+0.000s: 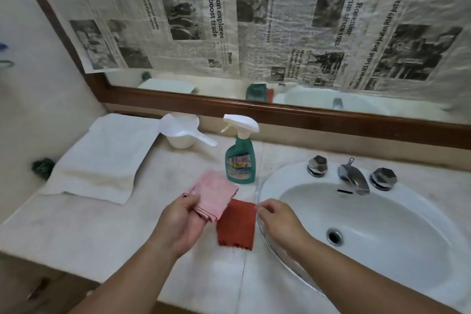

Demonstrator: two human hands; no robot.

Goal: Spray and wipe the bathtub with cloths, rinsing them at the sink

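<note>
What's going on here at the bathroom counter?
A person stands at the counter beside the sink. Their left hand holds a folded pink cloth, and their right hand pinches a corner of a red cloth. A green spray bottle stands upright just behind the cloths, untouched. No water shows at the tap, so rinsing seems not yet begun.

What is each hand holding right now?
Left hand: grips the folded pink cloth.
Right hand: pinches a top corner of the red cloth.
</note>
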